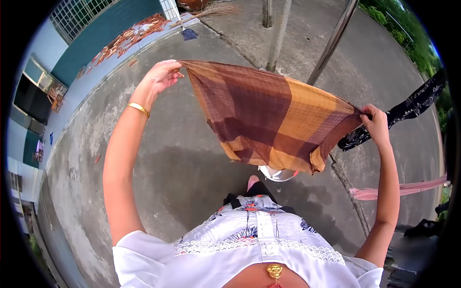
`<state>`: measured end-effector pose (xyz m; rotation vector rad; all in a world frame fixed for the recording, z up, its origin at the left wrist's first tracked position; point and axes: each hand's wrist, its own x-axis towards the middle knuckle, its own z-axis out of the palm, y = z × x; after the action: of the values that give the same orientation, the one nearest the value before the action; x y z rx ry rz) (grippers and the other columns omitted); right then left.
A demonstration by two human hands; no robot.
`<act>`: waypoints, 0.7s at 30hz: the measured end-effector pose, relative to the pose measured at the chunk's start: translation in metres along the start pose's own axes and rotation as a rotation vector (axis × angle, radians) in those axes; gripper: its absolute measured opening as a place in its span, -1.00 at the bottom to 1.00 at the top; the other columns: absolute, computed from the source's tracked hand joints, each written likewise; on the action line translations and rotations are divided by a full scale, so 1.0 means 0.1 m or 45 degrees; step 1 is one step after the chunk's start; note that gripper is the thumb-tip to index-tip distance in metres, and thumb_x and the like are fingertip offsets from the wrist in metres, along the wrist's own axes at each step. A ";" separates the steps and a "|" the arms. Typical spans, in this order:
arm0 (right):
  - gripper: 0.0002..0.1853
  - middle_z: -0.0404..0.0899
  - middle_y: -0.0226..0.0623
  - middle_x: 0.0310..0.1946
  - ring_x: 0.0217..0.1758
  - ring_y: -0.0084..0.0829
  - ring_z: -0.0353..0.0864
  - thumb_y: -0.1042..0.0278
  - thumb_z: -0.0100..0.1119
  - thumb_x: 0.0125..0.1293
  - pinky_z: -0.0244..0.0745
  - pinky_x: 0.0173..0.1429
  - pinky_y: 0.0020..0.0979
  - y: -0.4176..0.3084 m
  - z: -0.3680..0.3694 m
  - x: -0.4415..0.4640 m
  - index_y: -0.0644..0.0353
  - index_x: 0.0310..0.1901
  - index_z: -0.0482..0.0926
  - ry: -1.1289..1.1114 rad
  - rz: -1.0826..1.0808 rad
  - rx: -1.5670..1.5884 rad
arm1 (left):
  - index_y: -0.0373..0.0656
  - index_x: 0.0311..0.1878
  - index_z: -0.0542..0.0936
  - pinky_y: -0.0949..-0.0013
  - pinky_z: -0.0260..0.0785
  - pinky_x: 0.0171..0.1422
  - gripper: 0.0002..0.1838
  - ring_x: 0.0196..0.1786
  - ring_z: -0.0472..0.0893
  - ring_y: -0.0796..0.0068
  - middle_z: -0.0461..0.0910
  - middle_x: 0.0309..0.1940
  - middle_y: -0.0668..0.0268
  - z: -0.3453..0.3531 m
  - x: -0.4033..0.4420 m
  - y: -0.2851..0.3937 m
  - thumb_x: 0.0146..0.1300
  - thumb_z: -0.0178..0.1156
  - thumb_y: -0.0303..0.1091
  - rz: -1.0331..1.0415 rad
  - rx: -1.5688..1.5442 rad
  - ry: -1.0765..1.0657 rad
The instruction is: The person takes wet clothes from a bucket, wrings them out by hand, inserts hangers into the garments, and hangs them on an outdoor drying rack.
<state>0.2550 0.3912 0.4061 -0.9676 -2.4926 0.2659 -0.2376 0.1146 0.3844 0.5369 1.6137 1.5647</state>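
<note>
A brown and orange checked scarf [259,108] is stretched out in the air between my two hands. My left hand [165,76] pinches its upper left corner, fingers closed on the cloth. At the other end, my right hand [377,124] grips the upper right corner between thumb and fingers. The cloth sags below its top edge, with its lower edge loose and folded near the right. Below the scarf, a white basin or bucket [278,174] shows in part on the ground; its contents are mostly hidden.
A metal pole [333,41] and a concrete post [278,38] rise behind the scarf. Dark patterned cloth [415,103] and a pink cloth [401,188] hang at the right. Wood pieces [132,38], a mop head [189,34] and a broom [211,11] lie along the house wall.
</note>
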 end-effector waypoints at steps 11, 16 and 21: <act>-0.88 0.49 -0.55 -0.46 -0.34 -0.73 0.40 0.52 0.08 0.10 0.25 -0.16 -0.65 -0.02 0.77 1.61 0.27 -0.29 0.52 -0.195 0.032 1.062 | -0.02 -0.28 0.52 0.65 0.17 -0.44 -0.88 -0.54 0.33 0.76 0.42 -0.54 0.59 -0.54 0.93 0.30 0.07 0.16 -0.33 0.176 0.149 -0.051; -0.80 0.41 -0.29 -0.58 -0.37 -0.66 0.39 0.56 0.06 -0.03 0.19 -0.13 -0.58 -0.44 1.26 2.32 0.11 -0.31 0.51 -0.307 -0.462 -0.136 | -0.10 -0.46 0.50 0.60 0.09 -0.55 -0.93 -0.58 0.28 0.75 0.35 -0.67 0.56 -0.93 1.20 0.47 -0.04 0.19 -0.40 -0.140 1.318 -0.107; -0.91 0.38 -0.50 -0.46 -0.29 -0.63 0.32 0.52 -0.06 0.06 0.08 -0.01 -0.59 -0.43 1.87 3.37 0.16 -0.36 0.41 -0.452 -0.056 1.039 | -0.13 -0.47 0.50 0.60 0.12 -0.52 -0.88 -0.55 0.34 0.76 0.42 -0.63 0.55 -1.59 1.45 0.41 -0.08 0.26 -0.44 -0.182 1.188 -0.059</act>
<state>-0.0787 0.5849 0.3697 -0.5393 -2.3168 1.4036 -0.4556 0.1333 0.3728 0.8948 2.2409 0.6093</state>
